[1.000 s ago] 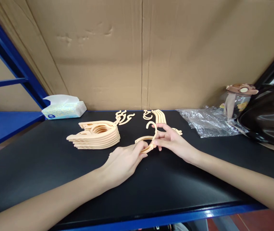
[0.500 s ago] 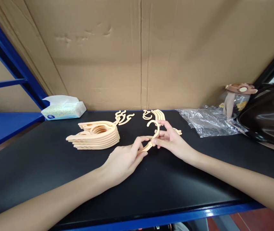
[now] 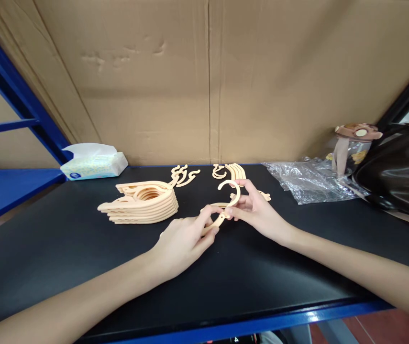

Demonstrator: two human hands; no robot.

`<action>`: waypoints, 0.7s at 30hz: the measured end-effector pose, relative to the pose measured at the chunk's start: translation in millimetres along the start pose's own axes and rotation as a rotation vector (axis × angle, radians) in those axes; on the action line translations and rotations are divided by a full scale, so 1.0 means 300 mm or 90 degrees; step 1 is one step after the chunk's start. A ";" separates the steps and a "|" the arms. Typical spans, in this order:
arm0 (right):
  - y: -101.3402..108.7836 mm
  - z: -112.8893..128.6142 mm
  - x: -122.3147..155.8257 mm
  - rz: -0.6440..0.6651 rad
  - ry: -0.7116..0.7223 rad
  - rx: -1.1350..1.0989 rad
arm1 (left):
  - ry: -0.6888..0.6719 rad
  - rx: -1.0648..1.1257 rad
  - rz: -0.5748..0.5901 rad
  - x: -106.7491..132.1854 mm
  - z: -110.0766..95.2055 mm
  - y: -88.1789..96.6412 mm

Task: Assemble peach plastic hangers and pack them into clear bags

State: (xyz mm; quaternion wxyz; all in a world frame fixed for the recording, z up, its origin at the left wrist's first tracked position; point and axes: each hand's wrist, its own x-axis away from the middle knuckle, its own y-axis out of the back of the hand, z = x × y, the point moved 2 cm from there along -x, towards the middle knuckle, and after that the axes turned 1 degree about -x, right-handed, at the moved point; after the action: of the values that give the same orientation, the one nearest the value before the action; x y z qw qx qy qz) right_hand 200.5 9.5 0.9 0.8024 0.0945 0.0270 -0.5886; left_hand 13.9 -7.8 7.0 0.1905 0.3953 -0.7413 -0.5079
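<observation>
Both my hands hold one peach plastic hanger (image 3: 228, 199) just above the black shelf top (image 3: 64, 248). My left hand (image 3: 186, 239) pinches its curved body near the joint. My right hand (image 3: 256, 210) grips the hook end, which curls upward. To the left lies a stack of several finished peach hangers (image 3: 141, 204). Behind my hands lie loose hook pieces (image 3: 184, 174) and a small pile of hanger bodies (image 3: 238, 172).
A tissue pack (image 3: 94, 161) sits at the back left by the blue rack post (image 3: 21, 91). Crumpled clear plastic (image 3: 306, 180), a jar with a brown lid (image 3: 353, 143) and a black bag (image 3: 398, 172) lie at the right. A cardboard wall (image 3: 207, 81) backs the shelf.
The hanger has tilted up a little in my hands and my left thumb and fingers have shifted closer to the joint. The rest has not moved.
</observation>
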 end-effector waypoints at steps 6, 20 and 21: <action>0.000 -0.004 -0.015 0.010 0.043 -0.008 | -0.009 -0.003 -0.004 -0.004 0.003 0.002; 0.021 -0.011 -0.030 0.015 0.004 -0.036 | -0.013 -0.014 -0.014 0.000 0.002 0.005; 0.021 -0.009 -0.030 0.016 0.002 -0.036 | -0.014 -0.016 -0.014 0.000 0.002 0.005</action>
State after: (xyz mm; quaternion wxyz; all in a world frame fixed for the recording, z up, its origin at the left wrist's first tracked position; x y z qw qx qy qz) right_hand 203.9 20.2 0.3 0.8120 0.0733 0.0436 -0.5773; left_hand 12.8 -7.3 8.2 0.1820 0.3954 -0.7327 -0.5232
